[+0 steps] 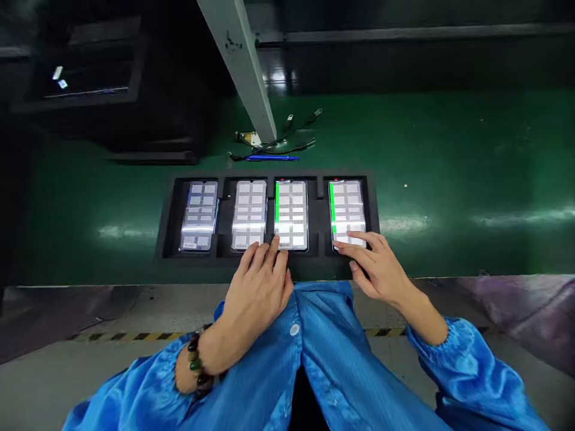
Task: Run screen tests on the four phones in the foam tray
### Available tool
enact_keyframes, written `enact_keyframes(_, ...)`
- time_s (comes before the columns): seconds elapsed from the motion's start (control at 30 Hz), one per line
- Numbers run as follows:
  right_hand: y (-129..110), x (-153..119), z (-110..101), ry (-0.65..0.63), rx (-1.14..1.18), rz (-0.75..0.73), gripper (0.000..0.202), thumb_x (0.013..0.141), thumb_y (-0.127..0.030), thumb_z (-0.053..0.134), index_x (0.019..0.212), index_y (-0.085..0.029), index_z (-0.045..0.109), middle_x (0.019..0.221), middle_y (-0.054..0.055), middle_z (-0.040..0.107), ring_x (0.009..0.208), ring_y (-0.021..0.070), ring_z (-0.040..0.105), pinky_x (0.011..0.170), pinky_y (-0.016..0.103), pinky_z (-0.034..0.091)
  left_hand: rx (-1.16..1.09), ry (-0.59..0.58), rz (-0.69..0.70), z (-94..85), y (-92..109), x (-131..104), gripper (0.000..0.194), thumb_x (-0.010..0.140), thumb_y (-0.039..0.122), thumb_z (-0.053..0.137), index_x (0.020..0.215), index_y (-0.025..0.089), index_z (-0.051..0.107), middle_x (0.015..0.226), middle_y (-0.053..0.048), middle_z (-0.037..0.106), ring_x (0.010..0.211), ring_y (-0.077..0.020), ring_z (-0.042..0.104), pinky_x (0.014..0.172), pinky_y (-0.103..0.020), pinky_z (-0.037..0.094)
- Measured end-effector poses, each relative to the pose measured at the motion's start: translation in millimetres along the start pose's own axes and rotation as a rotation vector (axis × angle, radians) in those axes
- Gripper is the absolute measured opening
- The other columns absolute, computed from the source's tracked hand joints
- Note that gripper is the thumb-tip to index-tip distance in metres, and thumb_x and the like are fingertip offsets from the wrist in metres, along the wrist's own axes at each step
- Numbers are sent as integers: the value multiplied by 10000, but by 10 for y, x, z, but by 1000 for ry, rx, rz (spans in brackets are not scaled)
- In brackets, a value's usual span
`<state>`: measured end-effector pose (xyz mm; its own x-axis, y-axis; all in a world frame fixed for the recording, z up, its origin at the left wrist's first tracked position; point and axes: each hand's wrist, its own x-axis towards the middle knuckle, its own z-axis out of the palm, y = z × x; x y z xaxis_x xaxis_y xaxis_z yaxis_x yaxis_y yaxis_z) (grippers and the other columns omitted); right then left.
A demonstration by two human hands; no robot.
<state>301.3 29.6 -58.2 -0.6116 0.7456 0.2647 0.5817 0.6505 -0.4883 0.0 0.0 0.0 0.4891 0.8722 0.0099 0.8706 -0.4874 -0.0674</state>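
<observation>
Several smartphones with lit screens of pale blocks lie in separate slots of a black tray (pixel 318 215). My left hand (pixel 258 287) reaches to the tray's front edge, fingers stretched, its index fingertip at the lower left corner of a phone with a green bar (pixel 291 212). The other fingers lie near the bottom of a neighbouring phone (pixel 250 209). My right hand (pixel 377 266) is open and holds nothing. Two of its fingertips are on the lower part of the rightmost phone (pixel 348 206), which also shows a green bar. A dimmer phone (pixel 200 215) lies in the leftmost slot.
The tray sits near the front edge of a green table (pixel 458 179). Behind it lie a blue pen (pixel 272 158) and black cables (pixel 296 146), beside the foot of a grey post (pixel 247 72). A large dark machine (pixel 148 114) stands at the back left.
</observation>
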Motion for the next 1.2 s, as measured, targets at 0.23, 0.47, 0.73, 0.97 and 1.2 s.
enact_keyframes(0.23,-53,-59,-1,-7,21,-1,437,964,-61,539,1359,-221,636,1440,51,778,1431,348,606,1087,548,501,-72,8,-10,-47,2,-110,333,1046,204,526,1275,59,719,1428,-190,760,1197,-337,710,1163,-516,432)
enact_keyframes(0.47,-58,-99,-37,44,-13,10,399,959,-58,546,1312,-209,654,1374,58,811,1402,342,624,1065,532,503,-182,70,36,-17,-233,-131,313,1038,163,577,1319,119,707,1186,-81,851,1146,-303,716,1136,-495,433)
enact_keyframes(0.73,0,-370,-161,77,-108,174,425,1004,-92,529,1386,-242,636,1365,45,816,1411,368,625,1045,545,472,-318,131,266,161,-410,79,235,1025,178,602,1212,181,744,1307,-15,833,1176,-274,719,1110,-481,477)
enact_keyframes(0.97,-49,-415,-200,98,-136,236,394,1007,-94,521,1341,-256,652,1304,43,835,1394,355,649,1027,530,477,-386,88,411,259,-368,317,273,1030,230,576,1241,184,743,1395,-25,799,1217,-285,709,1143,-490,475)
enact_keyframes(1.2,-41,-320,-217,76,-156,281,436,1024,-112,515,1415,-262,636,1348,62,809,1423,358,632,1042,532,484,-494,4,398,264,-514,424,388,999,182,538,1355,212,689,1442,-20,775,1312,-300,670,1226,-535,424)
